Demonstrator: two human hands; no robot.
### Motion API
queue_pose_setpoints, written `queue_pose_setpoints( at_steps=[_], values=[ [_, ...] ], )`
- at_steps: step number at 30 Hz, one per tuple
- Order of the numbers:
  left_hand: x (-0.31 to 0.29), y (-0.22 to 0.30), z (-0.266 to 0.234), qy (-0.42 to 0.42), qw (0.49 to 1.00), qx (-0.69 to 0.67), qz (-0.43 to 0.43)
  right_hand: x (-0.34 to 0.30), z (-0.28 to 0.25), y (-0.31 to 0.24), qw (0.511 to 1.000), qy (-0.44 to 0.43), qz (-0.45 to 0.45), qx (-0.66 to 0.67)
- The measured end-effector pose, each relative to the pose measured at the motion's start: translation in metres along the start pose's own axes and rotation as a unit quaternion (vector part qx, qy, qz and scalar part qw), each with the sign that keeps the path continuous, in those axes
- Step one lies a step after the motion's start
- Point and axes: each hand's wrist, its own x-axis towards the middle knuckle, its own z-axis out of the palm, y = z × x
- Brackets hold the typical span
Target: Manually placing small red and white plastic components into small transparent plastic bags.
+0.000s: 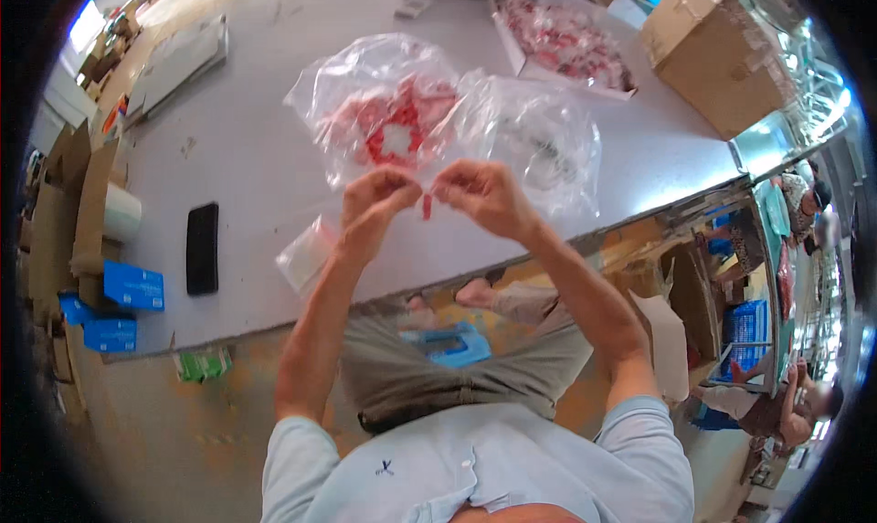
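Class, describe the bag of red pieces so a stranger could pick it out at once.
Over the big pale table, find the person's left hand and right hand. Beyond them, a clear plastic bag lies left of another bag. Its red and pink pieces set it apart; the other shows small dark bits.

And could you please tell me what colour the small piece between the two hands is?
The small piece is red, seen in the head view.
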Motion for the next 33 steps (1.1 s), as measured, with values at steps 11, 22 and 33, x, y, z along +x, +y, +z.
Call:
queue_pose_setpoints(
  at_steps=[11, 22, 33],
  values=[
    [0.005, -0.005, -0.007, -0.005, 0.997, -0.064, 0.033, -0.002, -0.002, -0.003, 0.997, 0.018, 0.043, 0.064],
    [0.002, -0.001, -0.001, -0.020, 0.999, 0.016, 0.042, 0.004, 0.007, -0.009, 0.996, 0.013, -0.003, -0.086],
    [0.001, 0.000, 0.001, -0.036, 0.998, -0.011, 0.054, 0.001, 0.009, -0.001, 0.999, 0.023, 0.017, -0.044]
  ],
)
